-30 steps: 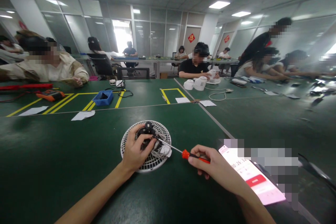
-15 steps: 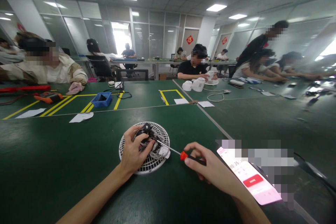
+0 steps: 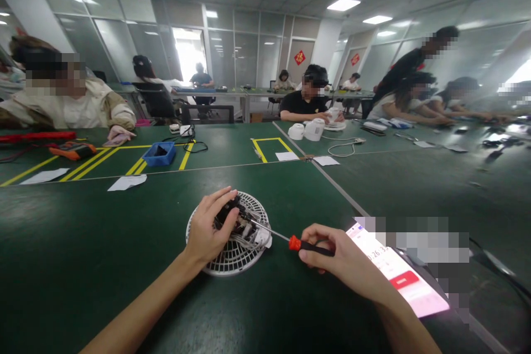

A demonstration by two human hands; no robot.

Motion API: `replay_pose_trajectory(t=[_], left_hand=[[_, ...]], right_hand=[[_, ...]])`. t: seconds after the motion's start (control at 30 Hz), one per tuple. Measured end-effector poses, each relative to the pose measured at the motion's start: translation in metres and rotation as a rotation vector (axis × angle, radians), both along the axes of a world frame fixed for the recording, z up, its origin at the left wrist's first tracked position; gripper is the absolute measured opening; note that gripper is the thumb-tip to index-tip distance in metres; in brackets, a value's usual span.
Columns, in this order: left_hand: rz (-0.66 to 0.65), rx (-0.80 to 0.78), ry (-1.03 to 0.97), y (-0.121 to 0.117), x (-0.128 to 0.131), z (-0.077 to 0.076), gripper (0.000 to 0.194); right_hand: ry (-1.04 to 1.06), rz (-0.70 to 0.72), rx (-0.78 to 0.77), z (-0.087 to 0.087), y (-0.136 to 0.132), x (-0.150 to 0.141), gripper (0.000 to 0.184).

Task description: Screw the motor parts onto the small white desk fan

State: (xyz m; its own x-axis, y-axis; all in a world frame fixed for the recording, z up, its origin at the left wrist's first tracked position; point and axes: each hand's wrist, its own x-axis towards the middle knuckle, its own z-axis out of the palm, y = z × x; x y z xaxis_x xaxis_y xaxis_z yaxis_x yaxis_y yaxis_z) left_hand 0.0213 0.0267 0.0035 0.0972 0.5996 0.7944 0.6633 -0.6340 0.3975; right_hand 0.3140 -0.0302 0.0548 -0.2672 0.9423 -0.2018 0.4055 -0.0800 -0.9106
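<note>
A round white fan grille (image 3: 238,259) lies on the green table, bearing a dark fan motor assembly (image 3: 240,222) with pale wires. My left hand (image 3: 211,225) is wrapped over the motor's left side, thumb and fingers gripping it. In my right hand (image 3: 332,251) is a screwdriver (image 3: 295,243) with a red and black handle, held between thumb and fingers. Its metal shaft points left, and the tip reaches the motor's right side; the exact contact point is too small to make out.
A lit phone (image 3: 404,279) lies right of my right hand. Across the table are a blue bin (image 3: 160,155), white paper slips (image 3: 128,182), an orange-and-black meter (image 3: 73,150) and white fan housings (image 3: 314,130). Several people sit around the tables; one person (image 3: 415,63) leans over at the right.
My left hand's fingers have shifted up over the motor's top, covering the round black part. My right hand moved slightly left, then back right, with the screwdriver still at the motor.
</note>
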Motion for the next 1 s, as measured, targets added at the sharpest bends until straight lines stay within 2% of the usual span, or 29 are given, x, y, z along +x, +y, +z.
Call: replay_pose_trajectory(t=[0.2, 0.37, 0.43, 0.63, 0.83, 1.0], left_hand=[[-0.070, -0.060, -0.026, 0.003, -0.005, 0.005, 0.031], [-0.103, -0.175, -0.002, 0.004, -0.010, 0.008, 0.047], [-0.115, -0.206, -0.019, 0.005, -0.012, 0.009, 0.047], [-0.153, -0.209, -0.045, 0.009, -0.014, 0.010, 0.041], [-0.186, -0.220, -0.047, 0.011, -0.015, 0.009, 0.043], [-0.214, -0.249, -0.014, 0.013, -0.016, 0.011, 0.050]], right_hand=[[-0.002, -0.042, -0.042, 0.003, 0.000, 0.000, 0.035], [-0.033, -0.057, 0.001, 0.002, 0.001, 0.004, 0.036], [-0.046, -0.070, 0.010, 0.001, 0.002, 0.004, 0.038], [0.007, -0.069, -0.034, -0.001, 0.005, 0.004, 0.043], [0.031, -0.052, -0.062, -0.003, 0.004, 0.005, 0.040], [0.049, -0.013, -0.078, -0.004, 0.004, 0.008, 0.045]])
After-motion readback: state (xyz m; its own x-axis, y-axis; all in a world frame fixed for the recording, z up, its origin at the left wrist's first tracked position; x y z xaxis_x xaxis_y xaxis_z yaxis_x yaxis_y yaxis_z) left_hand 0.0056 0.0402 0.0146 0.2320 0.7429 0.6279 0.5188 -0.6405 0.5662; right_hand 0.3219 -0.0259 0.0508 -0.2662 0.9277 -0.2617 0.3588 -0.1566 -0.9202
